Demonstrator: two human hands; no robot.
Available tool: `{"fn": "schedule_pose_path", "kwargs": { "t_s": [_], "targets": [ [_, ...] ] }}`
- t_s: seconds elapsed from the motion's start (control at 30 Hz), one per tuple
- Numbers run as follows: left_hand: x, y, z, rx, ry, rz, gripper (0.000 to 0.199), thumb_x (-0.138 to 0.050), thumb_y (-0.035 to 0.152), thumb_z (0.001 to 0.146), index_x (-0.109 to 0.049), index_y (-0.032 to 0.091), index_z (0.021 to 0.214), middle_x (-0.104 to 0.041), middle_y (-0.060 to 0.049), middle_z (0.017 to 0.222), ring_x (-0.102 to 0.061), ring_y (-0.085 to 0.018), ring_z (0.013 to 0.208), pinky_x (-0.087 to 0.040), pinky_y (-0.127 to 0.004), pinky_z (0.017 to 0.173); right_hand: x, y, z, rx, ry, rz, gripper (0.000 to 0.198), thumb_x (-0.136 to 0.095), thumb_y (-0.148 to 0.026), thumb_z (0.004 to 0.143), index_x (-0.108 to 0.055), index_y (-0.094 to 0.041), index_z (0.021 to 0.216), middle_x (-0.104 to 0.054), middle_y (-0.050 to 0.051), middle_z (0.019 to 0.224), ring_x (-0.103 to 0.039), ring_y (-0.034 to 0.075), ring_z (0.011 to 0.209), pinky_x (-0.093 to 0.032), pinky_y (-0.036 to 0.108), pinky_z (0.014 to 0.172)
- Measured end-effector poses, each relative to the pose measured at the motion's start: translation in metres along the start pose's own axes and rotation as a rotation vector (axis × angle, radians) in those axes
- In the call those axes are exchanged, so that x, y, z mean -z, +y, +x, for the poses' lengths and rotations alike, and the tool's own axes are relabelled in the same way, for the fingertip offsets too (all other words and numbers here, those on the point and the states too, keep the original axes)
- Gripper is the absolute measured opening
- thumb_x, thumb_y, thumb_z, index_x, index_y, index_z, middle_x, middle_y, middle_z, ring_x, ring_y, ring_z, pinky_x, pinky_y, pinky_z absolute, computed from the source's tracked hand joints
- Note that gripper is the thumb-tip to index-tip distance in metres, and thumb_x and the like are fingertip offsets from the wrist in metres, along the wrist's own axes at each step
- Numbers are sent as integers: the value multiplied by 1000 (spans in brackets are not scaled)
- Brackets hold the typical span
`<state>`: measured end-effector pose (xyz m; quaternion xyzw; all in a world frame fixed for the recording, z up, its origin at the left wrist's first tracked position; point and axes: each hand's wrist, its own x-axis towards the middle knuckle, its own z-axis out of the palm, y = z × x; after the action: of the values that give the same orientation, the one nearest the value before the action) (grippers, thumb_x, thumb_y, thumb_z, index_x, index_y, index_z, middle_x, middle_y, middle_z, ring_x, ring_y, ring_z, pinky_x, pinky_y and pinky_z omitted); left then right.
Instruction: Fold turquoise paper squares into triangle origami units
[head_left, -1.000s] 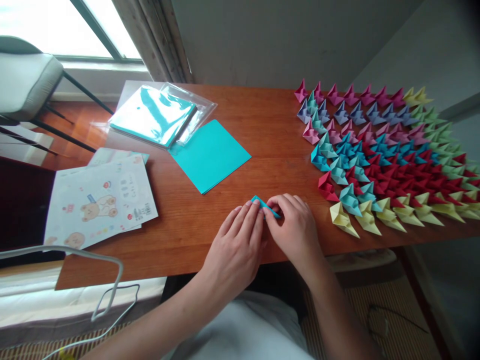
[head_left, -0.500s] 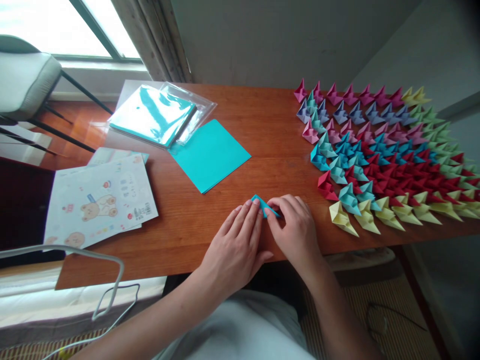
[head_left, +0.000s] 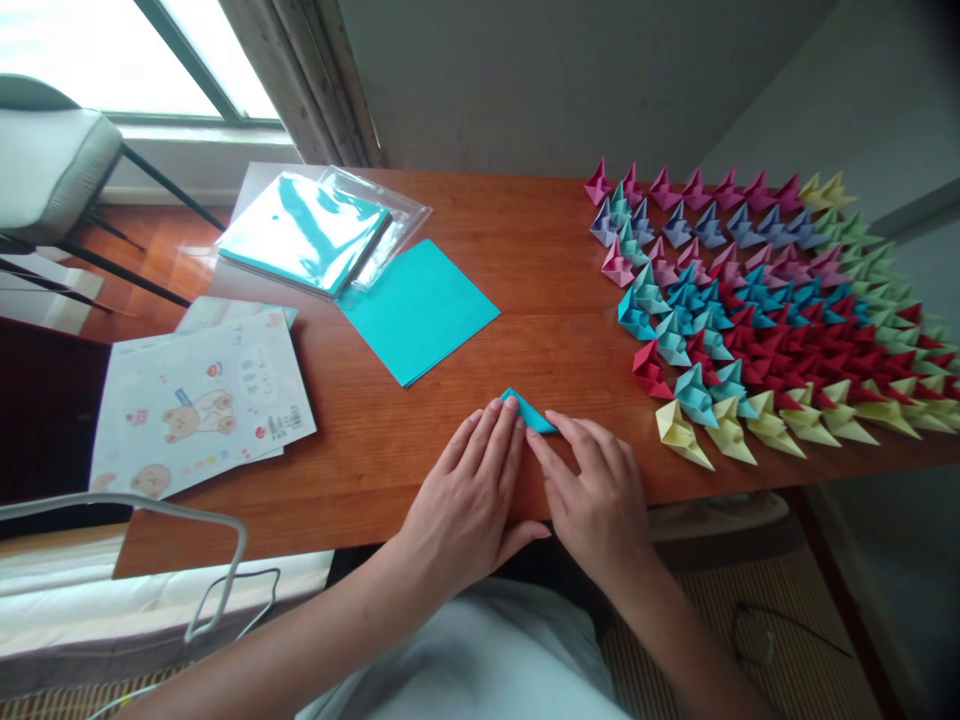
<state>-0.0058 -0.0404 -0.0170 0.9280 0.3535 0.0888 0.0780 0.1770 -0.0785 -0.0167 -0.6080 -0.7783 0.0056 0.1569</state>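
Table: reddish wooden desk (head_left: 525, 250) against a grey wall, window on the far left.
Folded piece: small teal paper (head_left: 529, 410) flat near the front edge.
Hands: left hand (head_left: 469, 495) and right hand (head_left: 596, 490) both spread flat, fingertips pressing it.
Around: teal sheet (head_left: 416, 310), bagged paper pack (head_left: 307, 230), rows of folded paper shapes (head_left: 772, 310) crowding the right.

Right hand (head_left: 600, 490): fingers, curled over the folded teal paper (head_left: 529, 410) a second ago with tips pinching its right end, are now stretched out flat on the surface (head_left: 450, 440), and the hand has slid back toward the body. More of the paper is exposed; its right point now shows clear of the fingers. Left hand (head_left: 469, 490) has its thumb spread further out to the side than before.
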Motion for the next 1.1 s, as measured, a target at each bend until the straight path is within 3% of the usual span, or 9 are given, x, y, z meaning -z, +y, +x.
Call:
{"fn": "schedule_pose_path", "kwargs": {
  "t_s": [0.37,0.7,0.9,1.1],
  "targets": [
    [1,-2,0,-12,-3,-12,101,-39,77,89,-34,0,154,-25,-25,163,-21,-38,153,-18,-47,125,5,6,-9,-104,54,9,47,-55,-10,92,-58,-21,138,-63,9,140,-59,32,120,-47,50,98],
    [9,-6,1,-42,-43,-4,95,-37,75,91,-36,3,154,-26,-24,163,-24,-36,153,-17,-48,124,1,-4,-7,-105,37,-35,49,-55,-10,91,-60,-28,136,-60,8,143,-57,33,123,-45,50,96],
    [18,-22,-22,-14,-31,71,92,-41,73,91,-36,7,154,-29,-20,163,-27,-34,152,-14,-48,125,2,-6,-5,-93,55,-48,47,-55,-10,91,-62,-29,133,-61,9,141,-57,33,122,-46,51,94],
    [27,-30,-48,42,5,120,91,-47,67,92,-32,3,155,-32,-24,160,-31,-39,149,-19,-53,123,3,-3,-1,-91,44,-9,40,-55,-9,91,-65,-24,127,-63,10,137,-57,32,121,-47,50,94]
  ]
}}
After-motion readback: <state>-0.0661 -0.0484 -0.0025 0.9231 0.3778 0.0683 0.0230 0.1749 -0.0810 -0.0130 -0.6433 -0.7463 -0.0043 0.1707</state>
